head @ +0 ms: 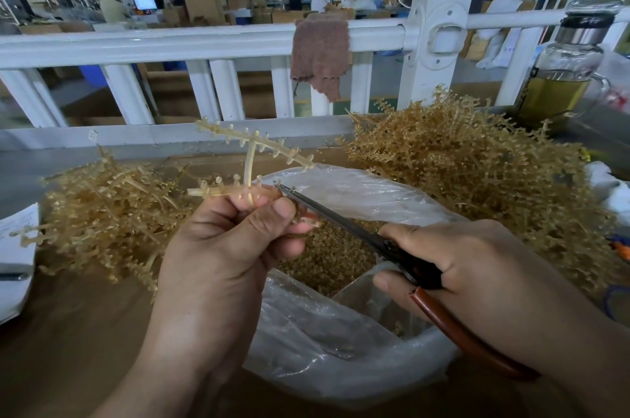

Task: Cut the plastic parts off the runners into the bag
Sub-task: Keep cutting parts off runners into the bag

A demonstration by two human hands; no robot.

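My left hand (221,254) grips a tan plastic runner (252,158) by its lower bar, its upper branch sticking up over the clear plastic bag (341,342). My right hand (477,274) holds scissors (344,223) with dark blades and brown handles. The blade tips touch the runner's lower bar just beside my left fingertips. Inside the bag lies a heap of small cut parts (330,257).
A pile of tan runners (109,213) lies to the left and a larger pile (470,165) to the right on the brown table. A white railing (204,42) with a brown cloth (320,52) runs behind. A glass bottle (566,66) stands at the right; white paper (17,260) at the left edge.
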